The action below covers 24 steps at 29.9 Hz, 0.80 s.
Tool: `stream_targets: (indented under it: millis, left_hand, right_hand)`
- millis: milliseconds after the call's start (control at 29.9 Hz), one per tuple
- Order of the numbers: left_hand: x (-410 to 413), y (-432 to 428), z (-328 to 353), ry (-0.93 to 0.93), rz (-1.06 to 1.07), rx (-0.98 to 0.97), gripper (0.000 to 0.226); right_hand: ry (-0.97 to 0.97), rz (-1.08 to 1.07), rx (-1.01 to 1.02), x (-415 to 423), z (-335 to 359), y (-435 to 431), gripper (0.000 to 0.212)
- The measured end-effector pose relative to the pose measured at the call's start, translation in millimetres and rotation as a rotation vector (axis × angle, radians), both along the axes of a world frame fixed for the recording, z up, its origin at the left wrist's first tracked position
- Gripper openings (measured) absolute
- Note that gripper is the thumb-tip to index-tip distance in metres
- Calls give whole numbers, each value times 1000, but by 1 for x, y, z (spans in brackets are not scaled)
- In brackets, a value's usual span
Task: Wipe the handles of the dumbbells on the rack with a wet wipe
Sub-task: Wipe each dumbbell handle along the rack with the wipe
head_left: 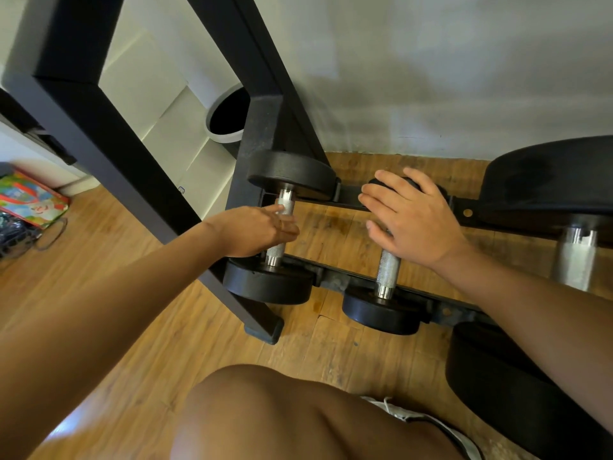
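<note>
While the left hand (262, 230) wraps the handle of the leftmost dumbbell (284, 207), fingers curled round the knurled steel near its middle with the forefinger lying up the bar, the right hand (411, 217) lies flat and spread over the middle dumbbell (388, 270), covering its far head and the upper handle and gripping nothing. Both dumbbells sit low on the rack (345, 280), just above the wooden floor (132, 293). Each bridges the near and far rails, so each handle's long axis runs almost straight away from the person, with one head toward the knee and the other toward the wall. No wet wipe shows; it may be bunched inside the left palm, but the view does not settle that. Any wiping stroke would have to slide along that near-to-far axis, between the two heads. The left hand is already on its bar. The middle handle lies just beside it to the right, nearer the right hand, and a third dumbbell (575, 260) stands further right.
</note>
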<state>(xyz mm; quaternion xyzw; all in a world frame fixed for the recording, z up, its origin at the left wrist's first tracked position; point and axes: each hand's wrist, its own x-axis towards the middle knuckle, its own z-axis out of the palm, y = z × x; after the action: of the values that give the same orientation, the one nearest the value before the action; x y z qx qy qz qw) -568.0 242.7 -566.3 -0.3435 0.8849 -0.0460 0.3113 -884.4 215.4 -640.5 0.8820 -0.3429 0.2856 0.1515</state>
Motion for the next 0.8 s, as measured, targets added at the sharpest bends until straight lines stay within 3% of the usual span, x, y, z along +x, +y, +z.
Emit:
stream_targets:
  millis: [134, 368, 568, 803]
  left_hand:
    - [-5, 11, -6, -45, 31, 113, 42]
    - [-25, 29, 0, -58, 91, 82, 20]
    - [-21, 55, -3, 415, 482, -1, 34]
    - [-54, 114, -1, 1001, 824, -171, 31]
  right_hand:
    - [24, -2, 49, -2, 3, 2, 42]
    - [132, -29, 226, -4, 13, 11, 42]
    - [185, -29, 536, -5, 41, 29, 46]
    - [110, -3, 794, -32, 52, 78, 52]
